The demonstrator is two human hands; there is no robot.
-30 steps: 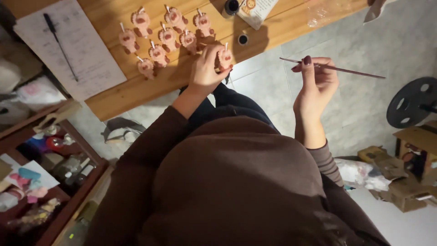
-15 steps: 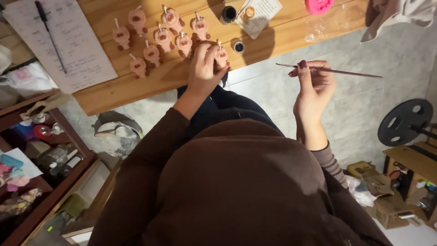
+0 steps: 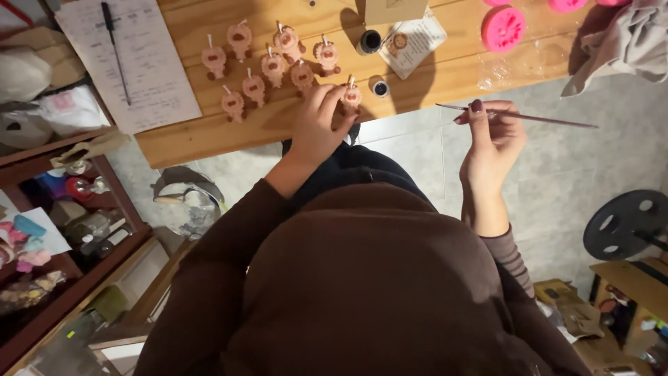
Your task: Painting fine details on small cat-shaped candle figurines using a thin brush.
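Wooden tabletop (image 3: 431,76) up top, pale planks, edge running diagonally. Left hand (image 3: 316,125) down on that edge, fingers curled, pinching 1 pink figurine candle (image 3: 351,96) by its body, white wick poking up. Right hand (image 3: 490,136) off the table, raised over the grey floor, fingertips pressed together on a thin paintbrush (image 3: 518,116), brush lying nearly level, long end pointing right. Well apart, those 2 hands.

Further back on the wood: 8 more pink figurines (image 3: 268,59) standing loose in a cluster, just left of the held one. Small dark paint pot (image 3: 379,87) just beside the held candle, a second dark pot (image 3: 368,42) behind it, touching a printed card (image 3: 410,42). Round pink mould (image 3: 503,28) further right, near a crumpled grey cloth (image 3: 619,45) hanging over the table edge. Far left, sheet of paper (image 3: 139,69) with a black pen (image 3: 115,42) lying across it.

Brown sleeves and dark top filling the lower middle. Red-brown shelf (image 3: 62,278) at lower left, packed with small items too blurred to make out. Black round weight plate (image 3: 626,223) on the floor at right.
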